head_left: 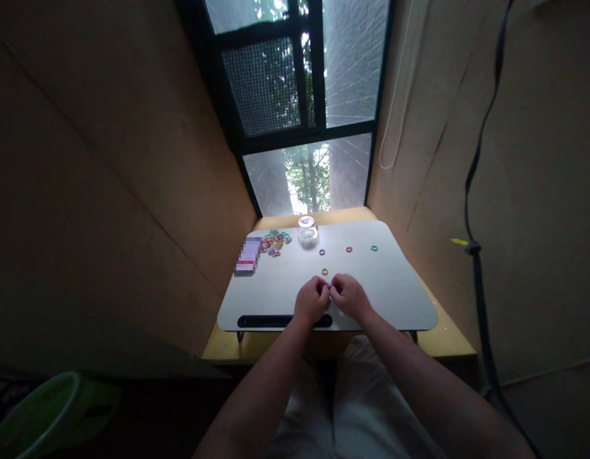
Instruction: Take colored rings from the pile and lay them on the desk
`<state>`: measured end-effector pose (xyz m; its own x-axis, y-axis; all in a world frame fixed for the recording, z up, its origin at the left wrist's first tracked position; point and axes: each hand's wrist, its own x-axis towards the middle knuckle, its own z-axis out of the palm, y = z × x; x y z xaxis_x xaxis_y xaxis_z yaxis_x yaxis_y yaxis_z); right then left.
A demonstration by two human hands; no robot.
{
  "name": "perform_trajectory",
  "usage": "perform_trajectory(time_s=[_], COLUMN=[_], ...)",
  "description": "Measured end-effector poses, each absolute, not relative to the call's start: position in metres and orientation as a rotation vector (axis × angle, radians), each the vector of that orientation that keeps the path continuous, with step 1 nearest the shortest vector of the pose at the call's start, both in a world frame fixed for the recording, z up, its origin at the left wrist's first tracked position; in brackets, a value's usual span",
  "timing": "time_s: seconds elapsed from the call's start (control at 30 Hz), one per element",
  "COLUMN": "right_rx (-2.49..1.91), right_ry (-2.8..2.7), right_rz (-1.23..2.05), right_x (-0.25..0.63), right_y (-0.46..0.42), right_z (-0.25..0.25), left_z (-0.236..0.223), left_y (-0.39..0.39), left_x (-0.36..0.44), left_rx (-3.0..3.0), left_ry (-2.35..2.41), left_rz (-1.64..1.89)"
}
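Observation:
My left hand (312, 301) and my right hand (351, 297) meet over the near middle of a white lap table (390, 290). Both are closed, with thumbs and fingertips pinching a tiny pale bluish piece (329, 285) between them. Its kind is mostly hidden by the fingers. Just beyond the hands lies a yellow ring (325, 271), which looks like a small elastic hair tie. Farther back, a purple ring (322, 252), a red ring (349, 249) and a green ring (374, 248) lie apart in a row.
A pile of coloured rings (276, 241) lies at the back left, beside a phone-like slab with a blurred face (248, 256). A clear round tub (308, 237) stands near its lid (306, 221). A black slot (264, 321) runs along the front edge. The window (309, 172) rises behind.

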<state>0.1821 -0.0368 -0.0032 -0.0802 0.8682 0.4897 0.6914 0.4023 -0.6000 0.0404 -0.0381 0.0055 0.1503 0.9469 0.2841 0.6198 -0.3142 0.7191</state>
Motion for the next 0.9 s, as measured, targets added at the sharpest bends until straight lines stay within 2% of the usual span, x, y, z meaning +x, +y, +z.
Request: perform_trajectory(time_s=[0.9], right_rx=[-1.370], right_ry=[-1.826], right_rz=[0.245], right_x=[0.1809], right_y=[-0.0349], right_z=[-0.0074], left_z=[0.0027], left_y=[-0.0376], left_x=[0.0387], left_rx=[1.988], left_ry=[1.447], left_rz=[1.053])
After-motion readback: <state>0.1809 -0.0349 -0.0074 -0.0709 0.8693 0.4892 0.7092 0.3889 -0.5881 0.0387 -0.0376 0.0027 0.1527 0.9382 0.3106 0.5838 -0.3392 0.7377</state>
